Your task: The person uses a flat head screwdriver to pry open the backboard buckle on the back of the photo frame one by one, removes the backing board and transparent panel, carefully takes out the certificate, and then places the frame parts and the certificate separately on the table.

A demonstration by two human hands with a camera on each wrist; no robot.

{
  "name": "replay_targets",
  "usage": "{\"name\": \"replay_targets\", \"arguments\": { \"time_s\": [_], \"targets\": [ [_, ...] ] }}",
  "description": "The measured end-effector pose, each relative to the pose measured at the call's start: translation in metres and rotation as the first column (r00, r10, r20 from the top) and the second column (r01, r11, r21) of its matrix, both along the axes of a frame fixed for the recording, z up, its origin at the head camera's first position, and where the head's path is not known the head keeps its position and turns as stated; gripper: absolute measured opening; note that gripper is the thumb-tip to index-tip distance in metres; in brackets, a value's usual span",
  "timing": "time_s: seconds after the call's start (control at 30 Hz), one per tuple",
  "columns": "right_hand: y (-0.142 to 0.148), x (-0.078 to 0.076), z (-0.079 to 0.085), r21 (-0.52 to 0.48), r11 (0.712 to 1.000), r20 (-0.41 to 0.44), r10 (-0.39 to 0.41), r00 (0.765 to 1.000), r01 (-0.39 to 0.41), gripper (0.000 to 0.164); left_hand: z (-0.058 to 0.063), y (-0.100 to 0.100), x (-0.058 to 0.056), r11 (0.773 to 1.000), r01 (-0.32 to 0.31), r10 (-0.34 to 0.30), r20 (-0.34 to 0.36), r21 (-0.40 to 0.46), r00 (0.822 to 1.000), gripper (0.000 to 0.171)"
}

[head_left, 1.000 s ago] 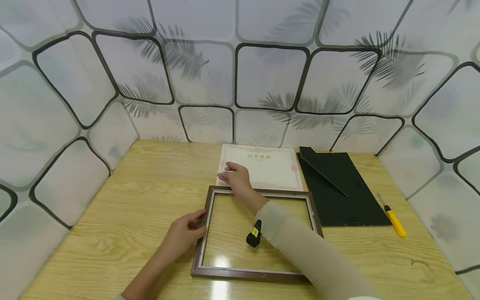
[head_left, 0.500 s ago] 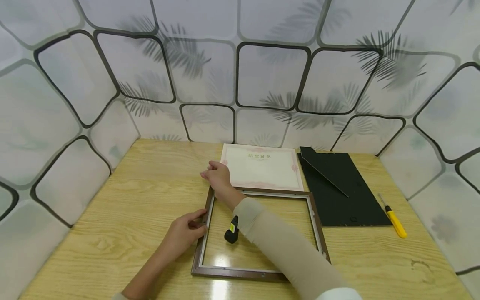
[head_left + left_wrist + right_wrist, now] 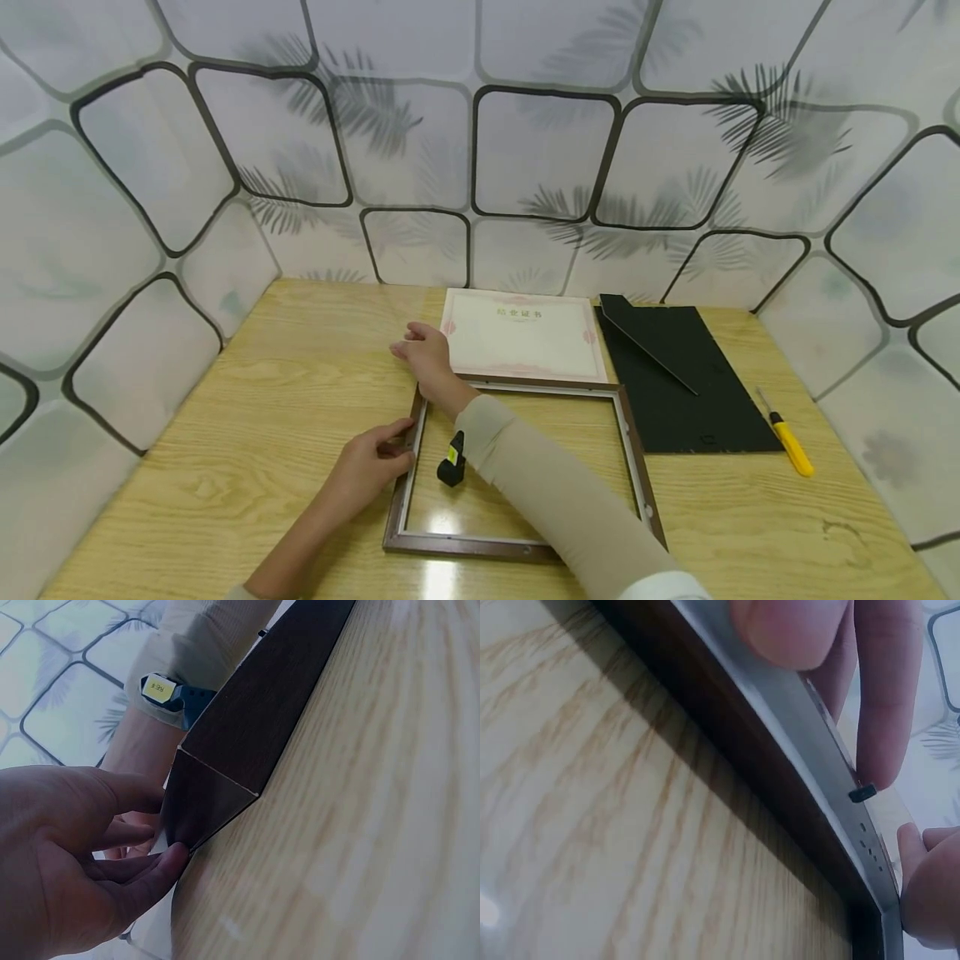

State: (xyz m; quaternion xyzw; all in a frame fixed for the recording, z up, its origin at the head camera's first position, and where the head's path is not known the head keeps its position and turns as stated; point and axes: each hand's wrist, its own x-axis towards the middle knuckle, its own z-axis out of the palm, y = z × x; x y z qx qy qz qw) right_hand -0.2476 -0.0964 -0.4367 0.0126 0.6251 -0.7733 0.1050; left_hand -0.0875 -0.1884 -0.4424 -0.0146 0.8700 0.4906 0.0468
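A brown picture frame (image 3: 517, 550) with a silver inner lip lies flat on the wooden table, with no board or pane showing inside it. At its left rail, my left hand (image 3: 369, 468) pinches the wood between thumb and fingers; the left wrist view shows this close to a mitred corner. My right hand (image 3: 429, 358) reaches across the frame to its far left corner, fingers pointing left with nothing showing between them. In the right wrist view its thumb (image 3: 787, 634) overlaps the lip, and one straight fingertip overlaps a small black tab (image 3: 862, 793).
Behind the frame lies a cream certificate (image 3: 525, 342) with a pink border. To its right is a black backing board (image 3: 705, 375) with a fold-out stand, and beside that a screwdriver (image 3: 791, 446) with a yellow handle. Patterned walls (image 3: 412, 142) enclose the table.
My right hand has moved left, from over the certificate's left edge to past the frame's far left corner, slowing lately. The left hand and the frame have stayed in place.
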Motion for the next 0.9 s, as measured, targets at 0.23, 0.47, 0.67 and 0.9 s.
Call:
{"name": "replay_targets", "arguments": {
  "time_s": [0.23, 0.47, 0.67, 0.9],
  "targets": [
    [0.006, 0.0, 0.001, 0.379, 0.925, -0.086, 0.07, 0.994, -0.033, 0.057, 0.0, 0.001, 0.0, 1.0, -0.002, 0.002, 0.003, -0.001, 1.0, 0.05],
    [0.018, -0.002, 0.001, 0.61, 0.79, -0.116, 0.162, 0.98, -0.058, 0.053, 0.001, 0.002, 0.0, 1.0, -0.001, 0.001, 0.012, -0.001, 1.0, 0.05],
    [0.029, -0.003, 0.003, 0.688, 0.724, -0.143, 0.192, 0.971, -0.041, 0.051, 0.002, 0.004, -0.001, 1.0, 0.001, -0.001, 0.015, 0.0, 1.0, 0.05],
    [0.048, 0.01, 0.016, 0.696, 0.718, -0.189, 0.226, 0.956, -0.032, 0.051, 0.003, 0.004, -0.001, 1.0, 0.006, -0.006, 0.031, 0.012, 1.0, 0.049]
  ]
}}
